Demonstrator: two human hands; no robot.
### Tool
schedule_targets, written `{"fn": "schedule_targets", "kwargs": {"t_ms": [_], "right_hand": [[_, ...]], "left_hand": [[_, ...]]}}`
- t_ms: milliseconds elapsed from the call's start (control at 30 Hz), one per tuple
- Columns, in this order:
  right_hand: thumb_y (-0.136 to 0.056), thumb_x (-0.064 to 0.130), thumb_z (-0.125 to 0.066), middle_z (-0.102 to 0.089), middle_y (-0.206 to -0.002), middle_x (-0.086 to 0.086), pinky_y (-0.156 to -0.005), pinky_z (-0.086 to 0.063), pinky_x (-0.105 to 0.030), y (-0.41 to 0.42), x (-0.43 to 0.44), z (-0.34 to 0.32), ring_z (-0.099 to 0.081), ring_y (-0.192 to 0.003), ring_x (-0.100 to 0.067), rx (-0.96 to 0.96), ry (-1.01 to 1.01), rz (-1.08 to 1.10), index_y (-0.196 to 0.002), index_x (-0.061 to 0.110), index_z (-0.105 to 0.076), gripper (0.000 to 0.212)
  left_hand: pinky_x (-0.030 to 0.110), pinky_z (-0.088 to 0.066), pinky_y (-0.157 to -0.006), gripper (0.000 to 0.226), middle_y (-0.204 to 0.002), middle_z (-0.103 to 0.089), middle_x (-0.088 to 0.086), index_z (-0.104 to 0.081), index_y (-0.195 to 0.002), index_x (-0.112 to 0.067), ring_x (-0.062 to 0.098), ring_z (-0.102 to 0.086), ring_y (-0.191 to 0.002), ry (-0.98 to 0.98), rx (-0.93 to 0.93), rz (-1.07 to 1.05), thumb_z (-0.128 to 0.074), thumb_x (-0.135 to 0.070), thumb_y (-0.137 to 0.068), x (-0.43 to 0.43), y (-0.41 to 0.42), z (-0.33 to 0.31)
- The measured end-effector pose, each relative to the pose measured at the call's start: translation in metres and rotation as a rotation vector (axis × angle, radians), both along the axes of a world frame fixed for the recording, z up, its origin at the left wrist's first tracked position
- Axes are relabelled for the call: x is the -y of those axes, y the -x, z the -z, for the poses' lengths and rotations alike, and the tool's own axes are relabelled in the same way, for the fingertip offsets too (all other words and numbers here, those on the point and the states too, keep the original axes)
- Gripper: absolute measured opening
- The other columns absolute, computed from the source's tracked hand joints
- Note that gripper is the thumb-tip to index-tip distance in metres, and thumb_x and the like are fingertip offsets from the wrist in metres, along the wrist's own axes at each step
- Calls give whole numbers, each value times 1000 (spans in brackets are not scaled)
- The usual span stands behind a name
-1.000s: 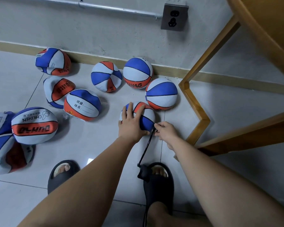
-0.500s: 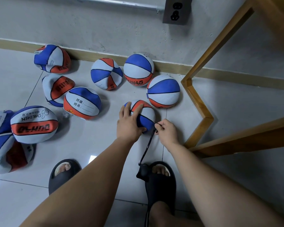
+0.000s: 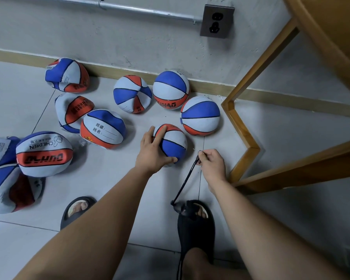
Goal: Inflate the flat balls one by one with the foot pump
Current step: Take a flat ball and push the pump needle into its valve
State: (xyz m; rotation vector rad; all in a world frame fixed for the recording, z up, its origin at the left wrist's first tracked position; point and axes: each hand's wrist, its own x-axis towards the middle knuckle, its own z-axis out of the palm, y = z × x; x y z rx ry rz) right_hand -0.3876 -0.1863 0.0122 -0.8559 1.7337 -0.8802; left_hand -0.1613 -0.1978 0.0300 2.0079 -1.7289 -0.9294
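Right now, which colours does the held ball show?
The ball shows blue, white and orange panels; head view.

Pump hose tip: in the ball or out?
Out. The right hand pinches the hose tip clear of the ball the left hand holds.

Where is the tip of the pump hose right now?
Head view, centre-right: the right hand pinches the hose tip just right of the ball gripped by the left hand.

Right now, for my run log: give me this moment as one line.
left hand: grips nearest ball | right hand: pinches hose end, just clear of ball | foot pump: at right foot
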Motion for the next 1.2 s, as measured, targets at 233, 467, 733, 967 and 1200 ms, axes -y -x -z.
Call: {"fn": "schedule_targets", "kwargs": {"t_ms": [233,467,733,967,1200], "right_hand": [[-98,10,-77,-79,-88,-8,-72,-55,-25,-11,-22,-26,-71,-73,-8,120,-7,-23,-97,10,-68,9],[-94,19,-79,-77,-81,8,-78,-59,-36,-21,-31,-33,-73,-79,-10,-77,77,-199,-92,21,-66,13],[-93,27,-77,-77,-83,7,-78,-57,-35,-41,-35,-39,-72,-80,-13,-95,78,-252,-92,24,-64,13],[-94,24,-76,-76,-83,6,-77,-56,-34,-62,-26,-39,-72,-83,-14,-104,103,-235,-92,22,-65,11],[-89,37,-70,-75,-82,2,-81,-59,-46,-97,-18,-22,-72,-82,-24,-22,91,-258,-91,26,-63,13]], "left_hand": [[40,-37,-123,56,-156,-44,-8,-49,-151,-48,14,-45,-146,23,-411,-364,-65,-53,-98,-34,-3,7],[40,-63,-87,33,-112,-75,-2,-64,-131,-41,14,-73,-103,-52,-690,-553,-56,-36,-100,-33,14,-15],[46,-58,-103,33,-120,-79,3,-65,-133,-30,23,-76,-111,-398,-926,-526,-53,-44,-106,-35,10,-14],[39,-58,-93,21,-110,-80,0,-70,-120,-24,14,-79,-97,-237,-676,-505,-59,-26,-102,-25,-37,-21],[35,-58,-86,25,-101,-77,-8,-73,-112,-27,17,-73,-96,-57,-393,-528,-73,-30,-87,-3,-104,-28]]}}
